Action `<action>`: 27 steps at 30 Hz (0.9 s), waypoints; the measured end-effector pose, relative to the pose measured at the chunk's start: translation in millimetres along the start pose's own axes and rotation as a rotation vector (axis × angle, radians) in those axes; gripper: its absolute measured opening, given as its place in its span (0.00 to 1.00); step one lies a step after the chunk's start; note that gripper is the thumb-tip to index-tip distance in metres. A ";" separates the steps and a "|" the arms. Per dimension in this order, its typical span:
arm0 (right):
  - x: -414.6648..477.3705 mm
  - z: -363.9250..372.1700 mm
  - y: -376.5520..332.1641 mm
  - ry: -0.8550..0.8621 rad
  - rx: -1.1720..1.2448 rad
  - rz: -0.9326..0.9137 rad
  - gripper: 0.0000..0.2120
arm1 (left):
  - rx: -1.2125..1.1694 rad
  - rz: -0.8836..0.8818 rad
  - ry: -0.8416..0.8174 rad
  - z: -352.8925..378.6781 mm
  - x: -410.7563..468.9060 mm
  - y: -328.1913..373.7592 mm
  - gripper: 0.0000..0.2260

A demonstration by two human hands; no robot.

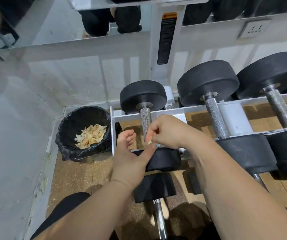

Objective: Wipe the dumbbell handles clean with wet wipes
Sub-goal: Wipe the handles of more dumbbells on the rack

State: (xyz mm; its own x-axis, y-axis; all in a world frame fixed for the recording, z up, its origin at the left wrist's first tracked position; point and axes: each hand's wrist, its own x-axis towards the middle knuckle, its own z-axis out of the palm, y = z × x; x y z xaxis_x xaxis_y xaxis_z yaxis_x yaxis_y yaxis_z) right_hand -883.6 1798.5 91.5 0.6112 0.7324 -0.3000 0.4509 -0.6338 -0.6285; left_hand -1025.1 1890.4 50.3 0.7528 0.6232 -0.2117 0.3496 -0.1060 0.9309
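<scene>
At centre frame, a person's right hand pinches a small, pale scrap of wet wipe between curled fingers, just beside the lower end of the knurled steel handle of the leftmost dumbbell on a white rack. Whether the scrap touches the metal cannot be told. The left hand, just below and to the left, is relaxed and holds nothing; its fingers are loosely spread and its thumb reaches toward the scrap, lying across the dumbbell's near black head.

To the right of the frame, two larger dumbbells lie side by side on the same rack, handles bare, black heads resting on the front and rear rails. A further dumbbell sits on a lower tier at bottom centre, between the person's forearms.

At left of centre, a bin lined with a black bag stands on the cork-patterned floor, against the rack's end and in the corner of the pale wall. A heap of crumpled used wipes, cream to tan in colour, lies inside it.

Along the top of the frame, a warning label runs down the rack's white upright, and a wall socket is set at upper right.
</scene>
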 end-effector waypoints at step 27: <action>-226.4 -190.4 -182.5 0.232 0.964 0.285 0.05 | -0.113 -0.337 -0.451 -100.6 -123.5 338.0 0.11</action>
State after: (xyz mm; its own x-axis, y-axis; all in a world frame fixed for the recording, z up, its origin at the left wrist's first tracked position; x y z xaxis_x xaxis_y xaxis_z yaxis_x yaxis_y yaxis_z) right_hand -980.5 1701.0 410.7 0.7702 0.4554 -0.4466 -0.3811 -0.2329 -0.8947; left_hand -1056.0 1855.5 421.0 0.7822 0.2130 -0.5855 0.5687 0.1399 0.8106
